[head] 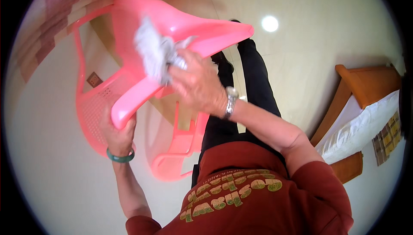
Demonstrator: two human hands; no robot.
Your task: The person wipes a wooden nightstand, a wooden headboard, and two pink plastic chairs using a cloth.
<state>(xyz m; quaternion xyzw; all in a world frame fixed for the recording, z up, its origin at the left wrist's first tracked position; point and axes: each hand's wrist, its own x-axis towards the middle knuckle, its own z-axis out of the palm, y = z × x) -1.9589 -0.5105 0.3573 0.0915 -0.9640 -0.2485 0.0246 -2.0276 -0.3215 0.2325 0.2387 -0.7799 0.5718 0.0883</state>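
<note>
A pink plastic armchair (135,38) is tilted in front of me, its perforated panel towards the lower left. My left hand (120,135) grips the end of one armrest (137,101), and a green bangle circles that wrist. In my right hand (200,83) is a crumpled whitish cloth (153,52), blurred, over the inner side of the chair near the armrest. Part of the chair behind the cloth and hand is hidden. On my right wrist sits a metal-band watch (230,102).
A second pink plastic chair (176,148) stands below, beside my legs. Checked curtain fabric (61,5) hangs at the upper left. A wall socket (94,79) shows through the chair frame. To the right is a wooden bed frame (371,80) with a white mattress (358,135).
</note>
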